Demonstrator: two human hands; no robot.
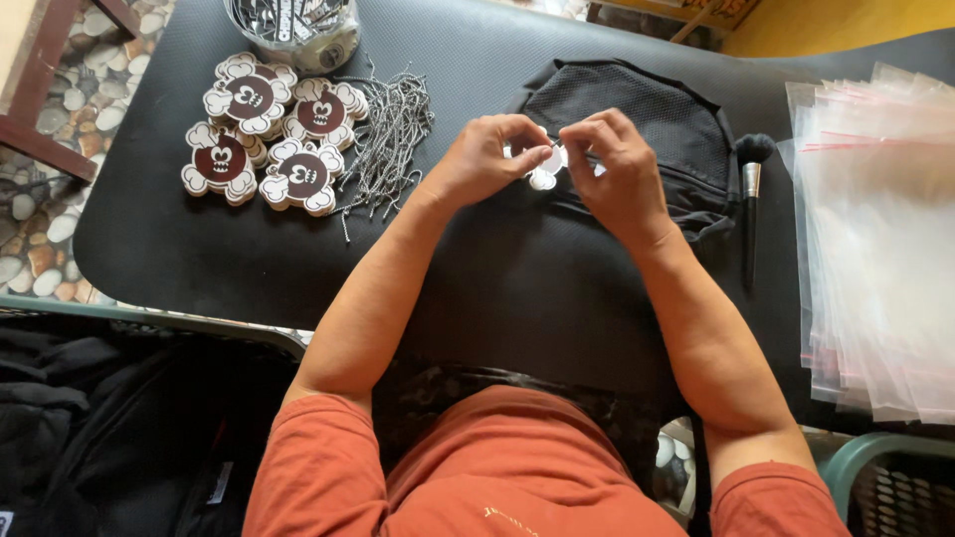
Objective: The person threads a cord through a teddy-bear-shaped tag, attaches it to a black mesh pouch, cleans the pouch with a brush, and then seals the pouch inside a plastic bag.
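I see both hands meeting over the middle of the black bench (199, 239). The left hand (487, 159) and the right hand (617, 164) pinch one small white tag (545, 171) between their fingertips; each grip is clenched on it. Most of the tag is hidden by the fingers, so I cannot tell its printed side. Just behind the hands, at 12 o'clock, lies a black mesh pouch (637, 109).

At 10 o'clock from the hands there is a pile of flower-shaped tags (267, 129), white at the edge with a dark brown round centre and a white figure on it. Just beside them, toward the hands, lies a bundle of thin metal chains (388, 139). Above the tags, at 11 o'clock, stands a clear jar (298, 30).

At 3 o'clock a black brush (751, 199) lies on the bench, and further right is a stack of clear plastic bags (875, 239) with thin red strips near the top.
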